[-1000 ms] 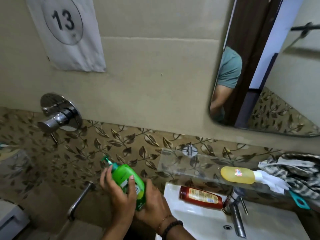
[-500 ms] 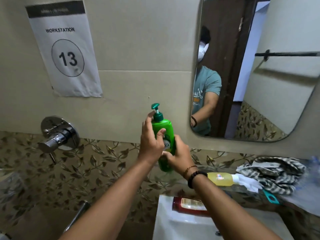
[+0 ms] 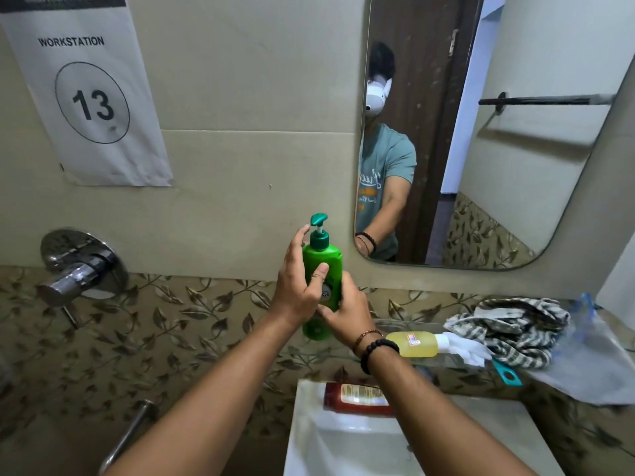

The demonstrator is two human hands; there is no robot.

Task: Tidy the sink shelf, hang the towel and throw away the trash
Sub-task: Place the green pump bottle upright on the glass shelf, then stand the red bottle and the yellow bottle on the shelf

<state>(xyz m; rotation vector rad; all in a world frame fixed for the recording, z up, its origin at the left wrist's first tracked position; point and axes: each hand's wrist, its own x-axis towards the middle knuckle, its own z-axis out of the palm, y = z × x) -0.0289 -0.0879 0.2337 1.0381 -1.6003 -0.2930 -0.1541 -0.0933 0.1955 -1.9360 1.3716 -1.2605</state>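
Note:
A green pump bottle (image 3: pixel 324 259) stands upright at the left end of the glass shelf (image 3: pixel 395 326), held from both sides. My left hand (image 3: pixel 300 290) wraps its left side; my right hand (image 3: pixel 347 314) grips its lower right. On the shelf lie a yellow bottle (image 3: pixel 414 343) on its side, white crumpled paper (image 3: pixel 460 348), a striped towel (image 3: pixel 508 329) in a heap, a teal-handled item (image 3: pixel 507 372) and a clear plastic bag (image 3: pixel 591 359). A red-brown bottle (image 3: pixel 357 398) lies on the white sink (image 3: pixel 309 441) rim.
A mirror (image 3: pixel 481 132) hangs above the shelf and reflects a towel bar (image 3: pixel 549 99) and a person. A chrome wall valve (image 3: pixel 79 266) sits at left, with a metal pipe (image 3: pixel 127 438) below. A "Workstation 13" sign (image 3: pixel 86 97) is on the wall.
Both hands have lifted the green bottle from low beside the sink and stood it upright, now lowered to the shelf's left end. The view has tilted upward.

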